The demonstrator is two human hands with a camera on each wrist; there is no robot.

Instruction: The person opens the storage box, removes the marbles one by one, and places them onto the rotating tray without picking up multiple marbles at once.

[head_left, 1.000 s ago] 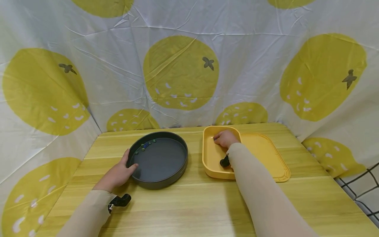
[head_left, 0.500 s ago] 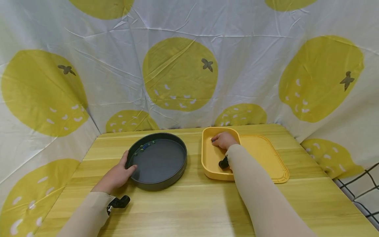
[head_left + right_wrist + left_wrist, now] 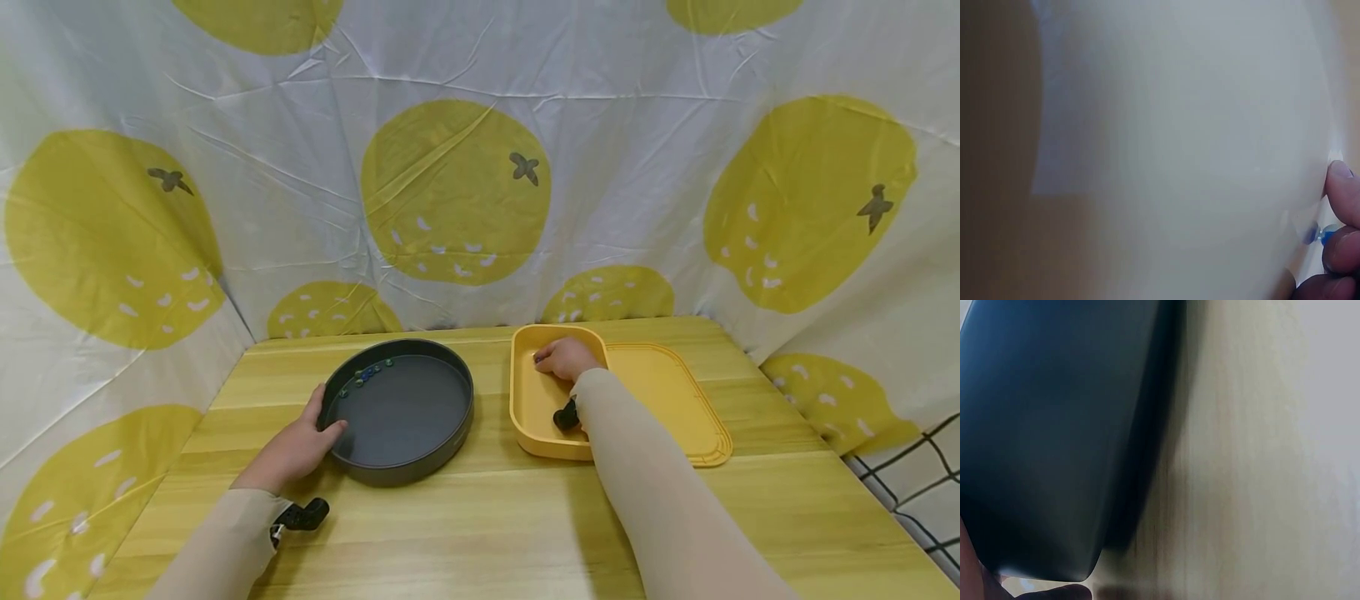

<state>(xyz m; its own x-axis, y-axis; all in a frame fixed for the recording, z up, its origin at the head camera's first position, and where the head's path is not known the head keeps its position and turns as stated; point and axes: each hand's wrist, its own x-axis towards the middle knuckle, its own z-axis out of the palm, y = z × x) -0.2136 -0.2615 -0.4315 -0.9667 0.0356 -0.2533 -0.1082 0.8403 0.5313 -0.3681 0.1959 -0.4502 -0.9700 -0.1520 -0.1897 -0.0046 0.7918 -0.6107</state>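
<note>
My left hand (image 3: 291, 450) grips the near left rim of a round dark grey cake pan (image 3: 405, 417), thumb over the rim and fingers along the outer wall. Several green and blue glass marbles (image 3: 367, 373) lie inside along the pan's far left wall. The left wrist view shows the pan wall (image 3: 1054, 437) large, above the table. Inside a yellow rectangular box (image 3: 536, 417), my right hand (image 3: 567, 358) reaches down and pinches a small marble (image 3: 537, 360) at its fingertips. In the right wrist view a clear marble with blue (image 3: 1327, 235) shows against the fingers.
A flat yellow lid (image 3: 660, 400) lies on the wooden table (image 3: 450, 533), right beside the box. Behind the table hangs a white curtain (image 3: 300, 208) with yellow fruit prints. Black wire mesh (image 3: 911, 492) stands beyond the right edge.
My right fingertips have shifted slightly at the marble inside the yellow box. My left hand keeps its hold on the pan. The head view has tilted a little.
</note>
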